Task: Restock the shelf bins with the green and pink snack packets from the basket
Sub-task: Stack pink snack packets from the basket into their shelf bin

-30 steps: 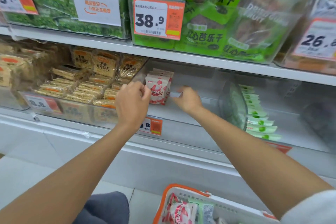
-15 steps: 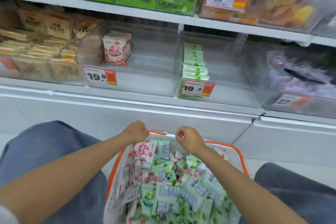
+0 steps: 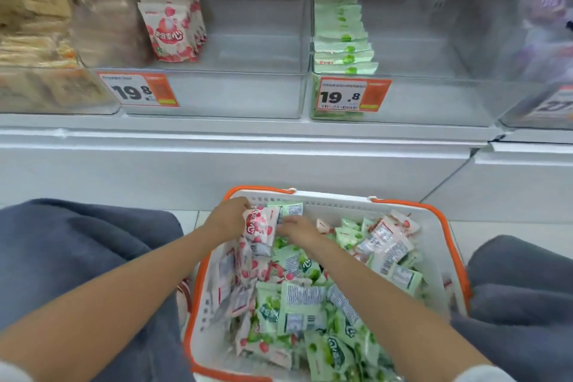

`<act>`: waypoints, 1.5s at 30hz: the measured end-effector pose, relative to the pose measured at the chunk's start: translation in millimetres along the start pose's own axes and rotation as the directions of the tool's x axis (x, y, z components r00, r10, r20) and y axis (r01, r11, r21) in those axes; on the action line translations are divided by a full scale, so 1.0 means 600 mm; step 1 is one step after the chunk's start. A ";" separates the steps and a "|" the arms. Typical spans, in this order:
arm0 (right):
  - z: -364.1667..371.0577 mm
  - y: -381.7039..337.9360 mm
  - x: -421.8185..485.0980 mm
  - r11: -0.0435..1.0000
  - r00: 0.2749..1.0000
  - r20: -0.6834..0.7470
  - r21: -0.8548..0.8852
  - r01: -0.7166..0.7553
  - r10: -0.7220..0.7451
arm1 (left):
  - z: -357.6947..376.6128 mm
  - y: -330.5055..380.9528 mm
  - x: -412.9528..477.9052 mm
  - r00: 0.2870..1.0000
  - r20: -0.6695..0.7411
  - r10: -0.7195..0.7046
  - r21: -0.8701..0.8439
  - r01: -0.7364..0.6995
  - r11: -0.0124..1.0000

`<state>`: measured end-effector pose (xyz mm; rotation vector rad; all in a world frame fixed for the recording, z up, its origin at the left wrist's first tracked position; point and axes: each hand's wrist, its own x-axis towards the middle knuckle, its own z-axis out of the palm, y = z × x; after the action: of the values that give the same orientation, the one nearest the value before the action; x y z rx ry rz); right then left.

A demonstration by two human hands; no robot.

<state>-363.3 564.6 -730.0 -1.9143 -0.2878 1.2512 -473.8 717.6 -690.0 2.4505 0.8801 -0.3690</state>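
Both arms are down in the basket [image 3: 338, 197], forearms running in from its near corners and converging on the far left corner. The left hand [image 3: 228, 220] sits right at the far rim, knuckles up, fingers curled round the top of a pink packet [image 3: 259, 226], which it holds upright above the heap. That one is firmly gripped. The right hand [image 3: 300, 231] comes in from the other side, wrist low over the pile, fingers pointing left and meeting that same packet's right edge. They touch it, yes, but whether they pinch it I cannot tell, because the fingertips are tucked against the wrapper. Just beyond them a green packet [image 3: 290, 209] leans on the basket's far wall.

Under the hands lies the loose heap [image 3: 297, 304]: pink wrappers bunched along the left side, green ones spread toward the near and right sides, many showing white backs with barcodes.

Up on the shelf [image 3: 248, 133], two clear bins stand side by side. The left bin [image 3: 248, 93] has a short stack of pink packets [image 3: 172, 29] standing upright toward its left side. The right bin [image 3: 434, 99] carries a row of green packets [image 3: 342, 37] overlapping along its left wall, front to back. At each bin's front left corner is an orange-and-white price tag, left tag [image 3: 138, 90] and right tag [image 3: 352, 94], both reading 19.8. Grey-trousered knees [image 3: 77, 251] flank the basket on either side.
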 end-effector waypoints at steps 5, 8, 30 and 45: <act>0.062 -0.003 0.015 0.993 0.992 -0.124 0.113 0.017 -0.003 | -0.006 -0.003 -0.009 0.999 -0.043 0.001 -0.068 -0.004 0.998; 0.051 -0.017 -0.003 0.973 0.944 -0.249 -0.134 0.189 -0.218 | -0.012 -0.004 -0.009 0.994 -0.101 0.028 -0.130 -0.041 0.991; -0.081 -0.436 -0.180 0.623 0.593 -0.195 -0.316 0.716 -0.781 | -0.326 0.129 -0.035 0.840 -0.528 0.129 -0.302 -0.327 0.896; -0.025 -0.557 -0.126 0.730 0.798 -0.113 0.344 0.590 -0.592 | -0.453 0.069 -0.002 0.602 -0.788 -0.131 -0.245 -0.112 0.963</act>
<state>-310.3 728.4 -433.6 -1.3354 -0.5776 0.7987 -425.5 837.4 -447.6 2.2955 1.1810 0.9075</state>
